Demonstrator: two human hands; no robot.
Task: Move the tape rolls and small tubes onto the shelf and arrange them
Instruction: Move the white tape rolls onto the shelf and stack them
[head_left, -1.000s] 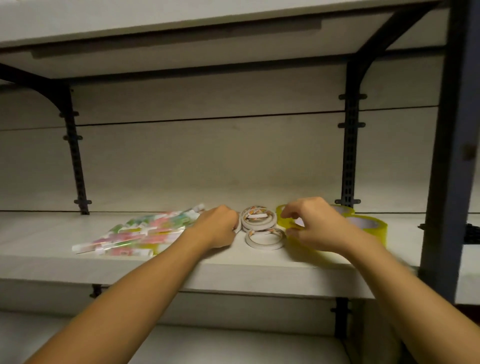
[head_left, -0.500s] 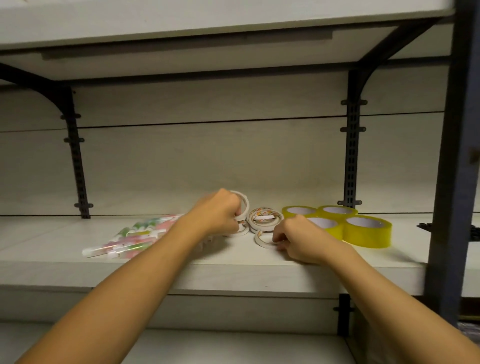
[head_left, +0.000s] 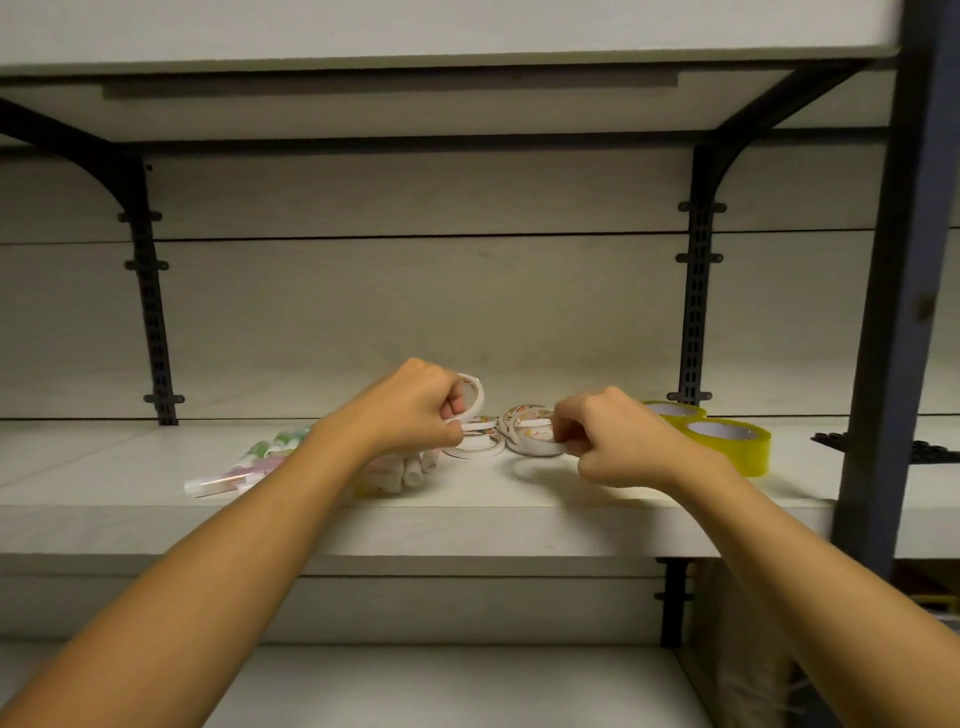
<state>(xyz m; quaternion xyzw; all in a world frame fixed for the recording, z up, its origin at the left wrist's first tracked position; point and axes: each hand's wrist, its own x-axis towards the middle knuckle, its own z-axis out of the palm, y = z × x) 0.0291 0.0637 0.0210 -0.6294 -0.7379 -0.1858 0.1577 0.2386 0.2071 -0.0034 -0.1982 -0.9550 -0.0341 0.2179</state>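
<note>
1. Here, on the shelf (head_left: 519, 525), the left hand (head_left: 410, 410) pinches a thin white tape roll (head_left: 475, 397), held upright above two flat white rolls (head_left: 475, 441).
2. The right hand (head_left: 618, 441) curls its fingers round the stacked white rolls (head_left: 530, 434) (raised slightly).
3. Yellow tape rolls (head_left: 727, 441) sit right of it.
4. The small tubes (head_left: 249, 465) lie left, partly hidden by the left forearm.
</note>
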